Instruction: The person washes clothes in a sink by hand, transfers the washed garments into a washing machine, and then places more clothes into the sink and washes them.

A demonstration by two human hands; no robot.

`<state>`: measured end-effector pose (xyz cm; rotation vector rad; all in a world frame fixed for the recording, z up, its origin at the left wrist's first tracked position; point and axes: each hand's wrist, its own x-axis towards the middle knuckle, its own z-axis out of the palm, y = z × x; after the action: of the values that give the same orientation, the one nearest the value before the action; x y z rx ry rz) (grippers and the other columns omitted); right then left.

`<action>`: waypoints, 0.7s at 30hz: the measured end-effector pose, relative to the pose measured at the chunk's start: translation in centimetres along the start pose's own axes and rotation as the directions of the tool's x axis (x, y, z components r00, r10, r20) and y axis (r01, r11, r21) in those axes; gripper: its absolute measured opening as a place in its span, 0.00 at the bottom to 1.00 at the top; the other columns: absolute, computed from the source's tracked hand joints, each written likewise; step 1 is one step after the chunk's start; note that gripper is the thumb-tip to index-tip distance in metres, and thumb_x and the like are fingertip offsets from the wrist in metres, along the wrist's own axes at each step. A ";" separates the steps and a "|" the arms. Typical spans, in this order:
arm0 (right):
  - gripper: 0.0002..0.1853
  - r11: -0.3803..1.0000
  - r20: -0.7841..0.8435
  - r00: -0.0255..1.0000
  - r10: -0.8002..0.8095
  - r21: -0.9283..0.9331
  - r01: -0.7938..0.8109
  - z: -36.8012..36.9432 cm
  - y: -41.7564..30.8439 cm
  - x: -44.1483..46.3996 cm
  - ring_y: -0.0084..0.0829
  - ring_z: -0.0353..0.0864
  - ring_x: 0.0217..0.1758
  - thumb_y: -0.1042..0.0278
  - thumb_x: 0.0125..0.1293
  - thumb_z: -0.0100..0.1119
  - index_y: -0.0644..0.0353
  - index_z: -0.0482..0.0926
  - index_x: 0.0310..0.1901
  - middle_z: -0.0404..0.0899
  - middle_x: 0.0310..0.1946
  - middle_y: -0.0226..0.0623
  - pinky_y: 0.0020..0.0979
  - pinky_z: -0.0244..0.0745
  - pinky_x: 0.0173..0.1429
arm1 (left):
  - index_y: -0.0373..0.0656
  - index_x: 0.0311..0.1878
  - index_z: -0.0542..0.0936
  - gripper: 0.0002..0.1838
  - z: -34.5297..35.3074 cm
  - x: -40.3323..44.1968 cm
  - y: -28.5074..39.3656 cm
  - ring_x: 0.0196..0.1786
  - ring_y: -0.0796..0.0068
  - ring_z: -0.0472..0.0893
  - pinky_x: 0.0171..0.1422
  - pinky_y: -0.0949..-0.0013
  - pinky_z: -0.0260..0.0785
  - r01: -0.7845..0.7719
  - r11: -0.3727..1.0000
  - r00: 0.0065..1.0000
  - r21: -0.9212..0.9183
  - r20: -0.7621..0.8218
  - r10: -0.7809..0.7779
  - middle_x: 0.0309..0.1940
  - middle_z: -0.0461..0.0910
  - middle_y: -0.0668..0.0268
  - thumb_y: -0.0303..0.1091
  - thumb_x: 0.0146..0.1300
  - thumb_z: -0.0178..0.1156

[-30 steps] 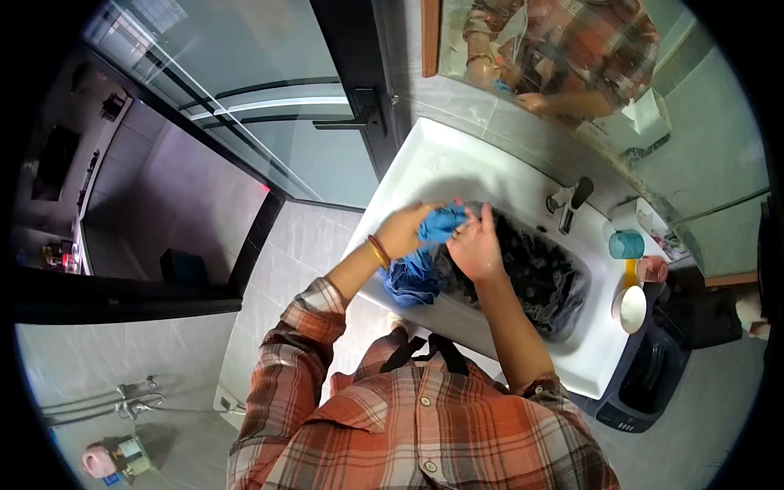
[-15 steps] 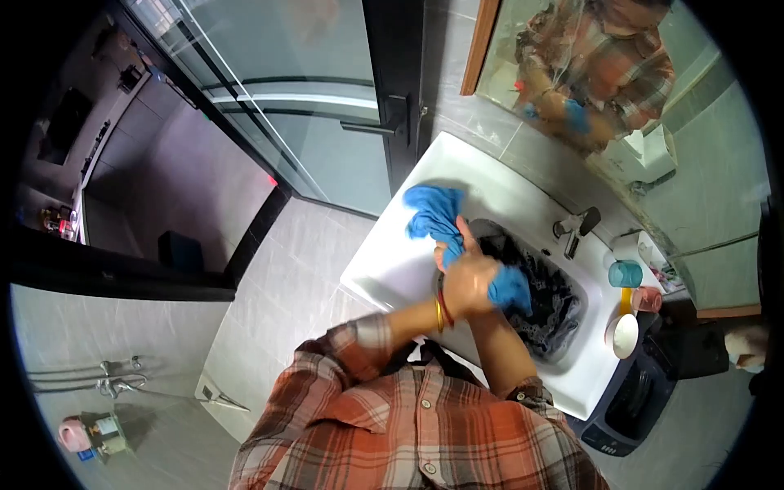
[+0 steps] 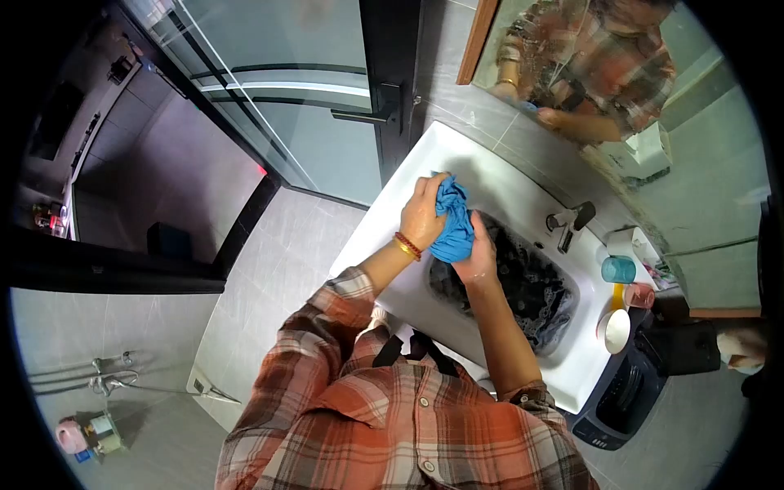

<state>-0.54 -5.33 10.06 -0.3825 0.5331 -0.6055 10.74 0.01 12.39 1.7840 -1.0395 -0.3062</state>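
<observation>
A bunched-up blue cloth is held between both hands above the left part of the white sink. My left hand, with a red and gold bracelet at the wrist, grips its left side. On the right side, my right hand closes round the lower edge of the same cloth. Dark wet laundry lies in sudsy water in the basin, below and to the right of my hands.
A faucet stands at the basin's back edge. On the right rim are a blue cup, a pink cup and a white bowl. A mirror hangs behind; a glass door stands at the left.
My hands were crossed, with the cloth stretched and sticking out on both sides. Now they are uncrossed side by side, and the cloth is gathered into a bundle between them.
</observation>
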 end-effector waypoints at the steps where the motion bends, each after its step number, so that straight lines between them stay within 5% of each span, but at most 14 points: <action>1: 0.18 1.000 -0.020 1.000 0.006 0.011 -0.006 0.0 -0.1 0.1 0.29 0.73 0.50 0.55 0.68 0.41 0.59 0.69 0.51 0.74 0.44 0.33 0.34 0.67 0.55 | 0.46 0.55 0.67 0.31 -0.7 0.0 -0.1 0.50 0.49 0.72 0.52 0.58 0.67 -0.101 0.995 0.994 0.002 0.045 0.100 0.54 0.65 0.48 0.36 0.44 0.63; 5: 0.24 0.999 0.034 0.999 -0.033 0.017 0.033 0.6 -2.8 -0.6 0.33 0.69 0.55 0.48 0.69 0.36 0.59 0.66 0.54 0.70 0.50 0.39 0.36 0.63 0.59 | 0.48 0.56 0.67 0.34 -0.5 -2.5 2.8 0.55 0.45 0.68 0.55 0.57 0.66 -0.279 0.951 0.955 0.132 0.143 0.261 0.59 0.58 0.47 0.34 0.41 0.66; 7: 0.26 0.999 0.128 0.992 -0.006 0.049 -0.001 1.1 -3.8 -1.6 0.37 0.65 0.59 0.46 0.68 0.35 0.57 0.61 0.58 0.66 0.54 0.43 0.38 0.59 0.62 | 0.47 0.52 0.69 0.31 -0.2 -3.0 3.8 0.53 0.44 0.69 0.57 0.58 0.65 -0.134 0.990 0.985 0.033 0.115 0.129 0.55 0.62 0.48 0.31 0.40 0.66; 11: 0.31 0.995 0.181 0.981 0.072 0.053 -0.083 1.2 -4.3 -3.1 0.45 0.58 0.64 0.43 0.67 0.36 0.52 0.51 0.65 0.58 0.59 0.50 0.43 0.53 0.66 | 0.41 0.37 0.76 0.16 0.1 0.0 1.9 0.48 0.50 0.73 0.50 0.59 0.69 -0.199 0.968 0.980 -0.150 -0.055 0.193 0.51 0.65 0.54 0.26 0.40 0.64; 13: 0.34 0.981 -0.034 0.981 0.192 0.004 -0.192 1.0 -3.9 -3.6 0.45 0.56 0.65 0.39 0.64 0.39 0.50 0.49 0.66 0.55 0.61 0.48 0.45 0.53 0.66 | 0.42 0.35 0.76 0.15 0.0 -0.8 3.3 0.49 0.52 0.72 0.51 0.59 0.68 -0.159 0.958 0.980 -0.237 0.081 0.182 0.51 0.66 0.55 0.29 0.40 0.64; 15: 0.34 0.990 0.149 0.979 0.139 -0.017 -0.138 -4.0 -2.1 -1.2 0.39 0.58 0.64 0.40 0.63 0.42 0.51 0.54 0.64 0.58 0.61 0.41 0.48 0.55 0.65 | 0.43 0.34 0.77 0.15 1.4 -2.7 4.0 0.51 0.54 0.70 0.52 0.59 0.68 -0.420 0.906 0.893 -0.059 0.151 0.424 0.52 0.67 0.57 0.32 0.39 0.64; 16: 0.27 0.977 0.362 0.928 -0.089 -0.148 0.152 -12.2 0.6 1.7 0.35 0.62 0.61 0.47 0.66 0.41 0.52 0.58 0.62 0.60 0.60 0.37 0.48 0.57 0.64 | 0.40 0.31 0.76 0.16 1.6 -4.5 5.7 0.53 0.53 0.69 0.55 0.56 0.64 -0.435 0.891 0.857 -0.130 0.243 0.454 0.52 0.68 0.57 0.33 0.36 0.66; 17: 0.22 0.972 0.409 0.881 -0.236 0.117 0.206 -6.6 0.3 -2.4 0.35 0.66 0.58 0.57 0.69 0.40 0.53 0.59 0.62 0.63 0.57 0.38 0.43 0.59 0.66 | 0.41 0.31 0.76 0.16 2.2 -6.2 6.5 0.50 0.55 0.70 0.52 0.58 0.66 -0.485 0.867 0.807 -0.112 0.324 0.493 0.51 0.70 0.58 0.33 0.35 0.66; 19: 0.22 0.982 0.124 0.975 -0.184 -0.016 0.188 -4.1 -1.9 -3.1 0.34 0.69 0.54 0.64 0.69 0.40 0.53 0.57 0.64 0.64 0.55 0.38 0.39 0.60 0.66 | 0.42 0.28 0.76 0.15 3.1 -8.4 8.4 0.43 0.60 0.71 0.46 0.64 0.69 -0.526 0.838 0.788 -0.145 0.286 0.545 0.45 0.73 0.61 0.36 0.34 0.66; 20: 0.21 0.703 0.412 0.757 -0.507 -0.310 0.640 -5.3 -0.4 -2.2 0.34 0.68 0.55 0.65 0.68 0.44 0.56 0.60 0.61 0.66 0.54 0.39 0.38 0.63 0.63 | 0.43 0.27 0.76 0.14 3.5 -8.7 8.4 0.40 0.61 0.73 0.43 0.64 0.70 -0.489 0.863 0.814 -0.124 0.289 0.503 0.41 0.74 0.61 0.37 0.35 0.65; 21: 0.20 0.935 0.506 0.801 -0.320 0.030 0.354 -5.9 -0.2 -1.0 0.35 0.68 0.57 0.64 0.67 0.44 0.57 0.61 0.60 0.67 0.54 0.41 0.38 0.62 0.64 | 0.44 0.26 0.76 0.13 4.0 -8.9 8.2 0.37 0.61 0.74 0.41 0.64 0.70 -0.449 0.888 0.840 -0.104 0.291 0.458 0.36 0.76 0.62 0.38 0.35 0.64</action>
<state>-4.72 -5.93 5.83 -0.6855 -0.0289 -0.7987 -1.20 3.31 15.33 1.4268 -1.6360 -0.3069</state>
